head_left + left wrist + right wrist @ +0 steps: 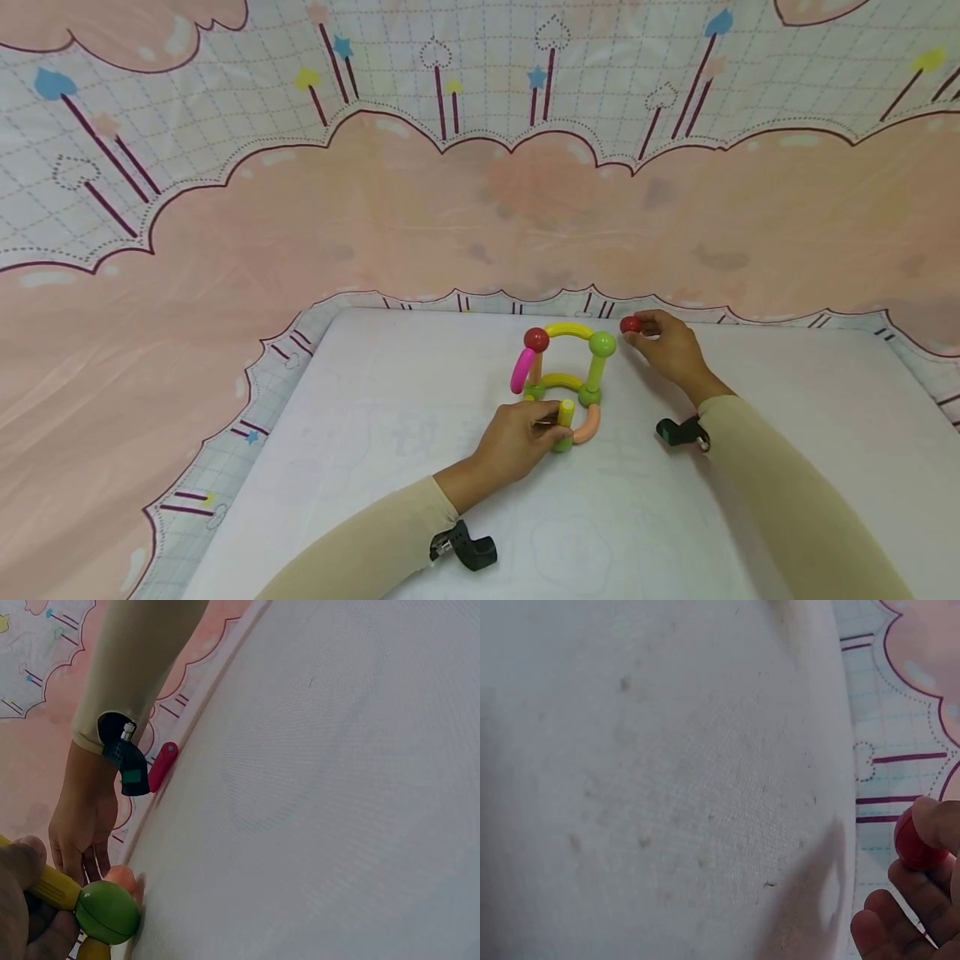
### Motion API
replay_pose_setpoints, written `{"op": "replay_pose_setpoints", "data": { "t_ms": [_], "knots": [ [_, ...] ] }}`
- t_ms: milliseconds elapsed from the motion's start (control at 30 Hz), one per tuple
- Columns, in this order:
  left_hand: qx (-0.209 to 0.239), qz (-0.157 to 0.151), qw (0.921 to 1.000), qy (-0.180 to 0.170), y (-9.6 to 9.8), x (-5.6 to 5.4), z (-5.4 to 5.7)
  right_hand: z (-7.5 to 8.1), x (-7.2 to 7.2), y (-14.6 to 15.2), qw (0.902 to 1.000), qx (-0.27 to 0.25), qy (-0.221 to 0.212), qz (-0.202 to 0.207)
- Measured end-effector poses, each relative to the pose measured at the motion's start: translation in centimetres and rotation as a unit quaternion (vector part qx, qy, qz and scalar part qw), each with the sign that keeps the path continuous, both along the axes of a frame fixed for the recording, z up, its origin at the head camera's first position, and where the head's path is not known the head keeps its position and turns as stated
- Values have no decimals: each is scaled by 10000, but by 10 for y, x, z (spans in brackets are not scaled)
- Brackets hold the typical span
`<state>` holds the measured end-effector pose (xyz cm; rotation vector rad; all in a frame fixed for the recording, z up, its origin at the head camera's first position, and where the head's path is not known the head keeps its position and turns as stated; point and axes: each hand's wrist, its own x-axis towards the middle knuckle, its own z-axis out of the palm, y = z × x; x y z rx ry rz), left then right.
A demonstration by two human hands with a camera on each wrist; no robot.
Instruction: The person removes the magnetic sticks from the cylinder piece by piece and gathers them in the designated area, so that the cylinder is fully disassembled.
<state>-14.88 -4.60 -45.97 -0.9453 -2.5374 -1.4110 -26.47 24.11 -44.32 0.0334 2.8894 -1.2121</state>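
Observation:
My left hand pinches an upright yellow rod between thumb and fingers. The rod stands in a green ball at the near corner of a toy frame made of balls and rods. That frame has a red ball and a light green ball on top, joined by a yellow curved rod. A magenta curved rod hangs at its left; an orange curved rod lies low at the right. Beyond the frame, my right hand holds a loose red ball between thumb and fingers.
The frame stands on a white-covered table, toward its far edge. Behind hangs a pink and white patterned cloth. Dark wrist cameras are strapped to both wrists. In the left wrist view a red-pink elongated piece shows beside the right wrist.

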Motion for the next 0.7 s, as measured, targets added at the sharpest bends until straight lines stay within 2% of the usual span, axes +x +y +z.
{"op": "replay_pose_setpoints", "data": {
  "t_ms": [200, 700],
  "knots": [
    [12, -11, 10000, 6, 0, 0, 1, -5, -5, 0, 9997, 66, -217, -117],
    [-62, -30, 10000, -66, 0, -1, 1, -16, -12, 1, 9996, 181, -219, -62]
  ]
}}
